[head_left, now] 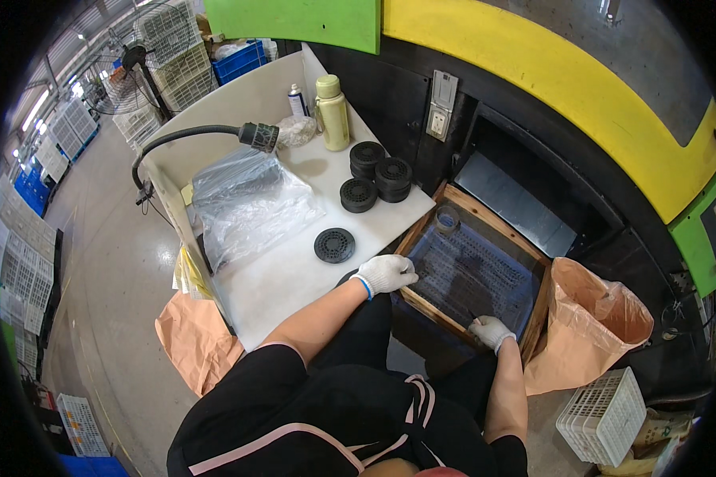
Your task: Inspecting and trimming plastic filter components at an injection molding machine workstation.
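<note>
Has left hand [386, 273], white-gloved, between lone disc [334, 246] and wood-rimmed box [497, 223], curled inward; can't tell if gripping anything. Has right hand [492, 332], also gloved, at the box's near right corner, pinched narrow, apparently on a thin dark piece [472, 316]; too small to name.

Find lone disc flat on white table [290, 290], left of left hand and slightly farther out, just beside but not touching. Round, so no long axis to line up with. Nearer to left hand by a lot; well apart from right hand, with part of the box between.

Find box in front of both hands, seemingly longer from far left to near right, so slanting from left hand's side toward right hand. Contains blue mesh [511, 292], plus roll [447, 219] in the far left corner. Reachable from left hand at near left edge, from right hand at near right.

Note three disc stacks [393, 176] beyond lone disc, close together near the table's right edge.
</note>
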A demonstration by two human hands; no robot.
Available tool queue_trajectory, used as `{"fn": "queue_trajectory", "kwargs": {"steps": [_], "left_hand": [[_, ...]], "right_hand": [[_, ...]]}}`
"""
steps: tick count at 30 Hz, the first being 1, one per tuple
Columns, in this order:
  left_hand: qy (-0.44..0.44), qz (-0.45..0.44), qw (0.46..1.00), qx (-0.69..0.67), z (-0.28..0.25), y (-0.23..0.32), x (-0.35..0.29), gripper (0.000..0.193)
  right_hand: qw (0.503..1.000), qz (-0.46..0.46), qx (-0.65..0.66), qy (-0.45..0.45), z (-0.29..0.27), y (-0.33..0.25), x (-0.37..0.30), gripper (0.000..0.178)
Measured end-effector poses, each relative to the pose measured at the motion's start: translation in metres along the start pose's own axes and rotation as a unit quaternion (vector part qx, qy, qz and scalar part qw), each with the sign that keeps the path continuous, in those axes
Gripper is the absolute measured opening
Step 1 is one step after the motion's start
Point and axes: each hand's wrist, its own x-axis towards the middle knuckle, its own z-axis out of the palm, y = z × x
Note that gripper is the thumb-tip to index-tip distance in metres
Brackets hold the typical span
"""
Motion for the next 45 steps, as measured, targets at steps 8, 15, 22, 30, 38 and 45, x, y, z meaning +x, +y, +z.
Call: {"fn": "queue_trajectory", "kwargs": {"steps": [8,15,22,30,38,45], "left_hand": [[-0.003,0.002,1.000,0.002,0.001,0.001,0.001,0.031],[0.006,0.008,1.000,0.000,0.003,-0.002,0.003,0.032],[0.003,0.004,1.000,-0.001,0.001,-0.001,0.002,0.032],[0.005,0.008,1.000,-0.003,0.004,-0.006,0.002,0.032],[0.003,0.000,1.000,0.003,0.001,-0.001,0.002,0.033],[-0.002,0.002,1.000,0.006,0.000,0.003,0.000,0.032]], "right_hand": [[1.000,-0.006,0.000,0.001,-0.002,-0.003,-0.004,0.020],[1.000,-0.012,-0.024,0.008,-0.001,0.007,0.004,0.023],[1.000,0.008,-0.008,0.000,-0.005,-0.016,-0.013,0.026],[1.000,0.001,-0.001,0.004,-0.003,-0.008,-0.005,0.026],[1.000,0.015,-0.002,0.006,-0.007,-0.024,-0.018,0.028],[1.000,0.018,0.003,0.015,-0.005,-0.021,-0.020,0.028]]}}
